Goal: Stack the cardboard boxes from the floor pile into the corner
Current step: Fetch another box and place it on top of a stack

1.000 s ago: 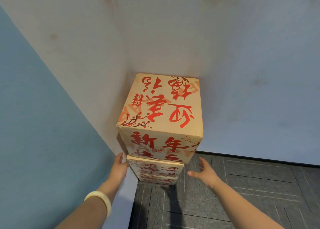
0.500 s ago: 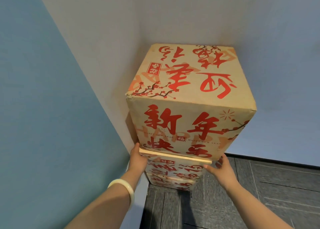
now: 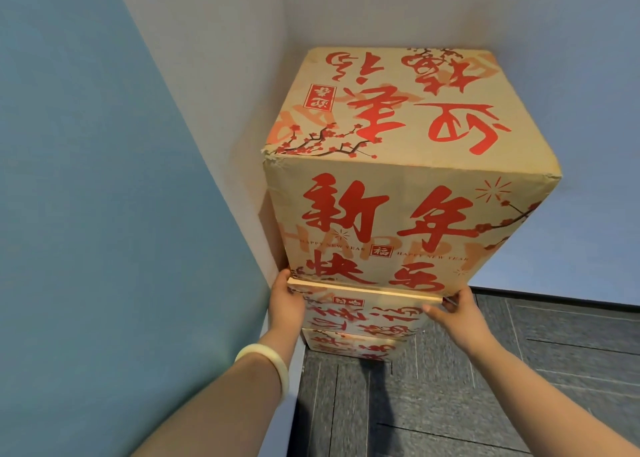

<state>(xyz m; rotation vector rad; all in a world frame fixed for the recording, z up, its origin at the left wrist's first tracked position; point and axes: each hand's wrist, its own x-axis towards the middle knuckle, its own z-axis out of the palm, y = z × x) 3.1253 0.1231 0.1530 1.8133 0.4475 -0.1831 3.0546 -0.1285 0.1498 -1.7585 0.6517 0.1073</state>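
Tan cardboard box with red words [image 3: 398, 214] sits just above flat left hand [image 3: 285, 304] and right hand [image 3: 457, 318] pinching the middle box [image 3: 363, 313].

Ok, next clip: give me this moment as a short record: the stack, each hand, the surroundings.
stack: three red-printed cardboard boxes, one on another, in the wall corner
top box: level, printed front facing the camera
middle box: pale strip of its top edge shows under the top box
bottom box: mostly hidden below it
left hand: flat against the middle box's left front corner
right hand: thumb on its front face, fingers round the right corner
left wrist: pale bangle
floor: dark grey tiles
walls: blue wall at left, white wall behind
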